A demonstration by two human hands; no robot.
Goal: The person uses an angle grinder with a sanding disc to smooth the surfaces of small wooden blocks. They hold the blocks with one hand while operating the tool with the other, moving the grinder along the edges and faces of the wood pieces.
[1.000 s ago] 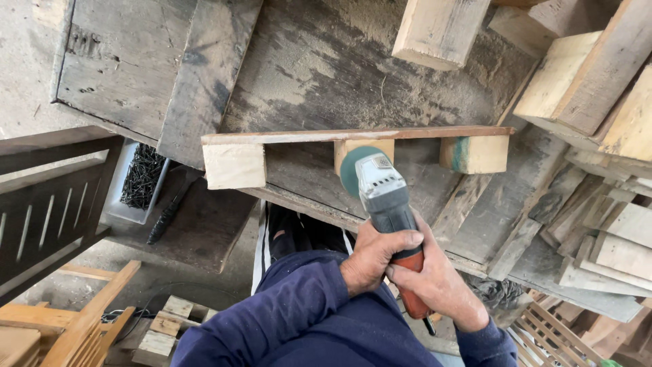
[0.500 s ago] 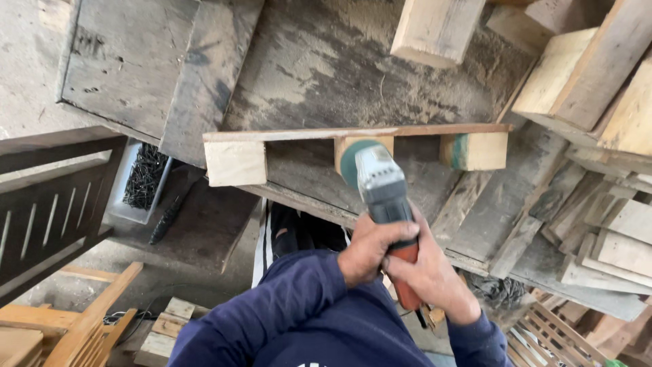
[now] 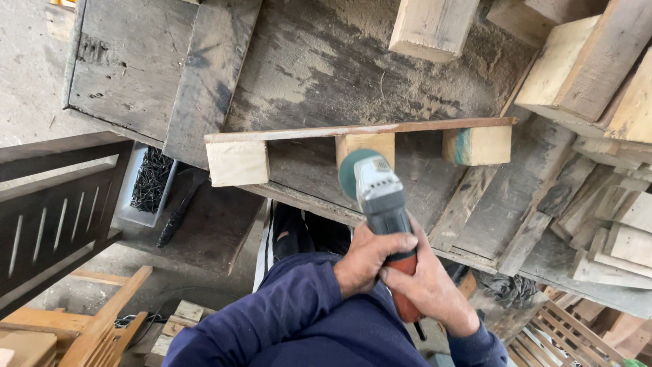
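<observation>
Both my hands grip a grey and orange angle grinder (image 3: 380,204) with a green disc guard. My left hand (image 3: 370,261) wraps the body from the left; my right hand (image 3: 428,289) holds the orange rear part. The grinder's head is at the middle block of a wooden piece (image 3: 305,132): a thin board lying on its edge with three short blocks fixed under it. That piece rests on a dusty, worn workbench (image 3: 312,61). Whether the disc touches the block is hidden by the guard. My sleeves are dark blue.
A tray of dark screws or nails (image 3: 151,180) sits left of the bench beside a black tool (image 3: 178,211). Stacked timber offcuts (image 3: 598,75) crowd the right side. A dark slatted frame (image 3: 47,217) stands at left, wooden chair parts (image 3: 88,333) at bottom left.
The grinder and both hands have shifted slightly, staying at the middle block. The view moved a little; the wooden piece stays put.
</observation>
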